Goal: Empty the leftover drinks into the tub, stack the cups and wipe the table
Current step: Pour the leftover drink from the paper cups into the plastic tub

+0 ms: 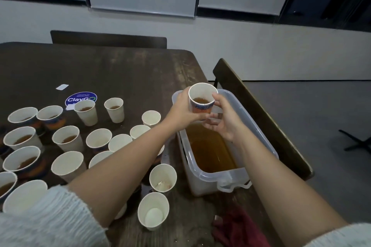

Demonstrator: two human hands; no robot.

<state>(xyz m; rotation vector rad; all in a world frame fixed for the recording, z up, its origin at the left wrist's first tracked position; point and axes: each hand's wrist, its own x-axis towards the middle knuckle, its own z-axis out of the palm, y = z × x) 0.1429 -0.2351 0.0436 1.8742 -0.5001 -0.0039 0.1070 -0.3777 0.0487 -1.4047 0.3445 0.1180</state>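
A paper cup with brown drink in it is held upright above the far end of the clear plastic tub. My left hand grips the cup's left side. My right hand touches its right side with thumb and fingers and cups under its base. The tub stands on the table's right edge and holds amber liquid. Several more paper cups stand on the dark wooden table at the left, some with drink, like one cup, some empty, like another.
A dark red cloth lies on the table near the front edge, between my forearms. A round blue sticker and a white label are on the tabletop. Chair backs stand behind the table and to the right of the tub.
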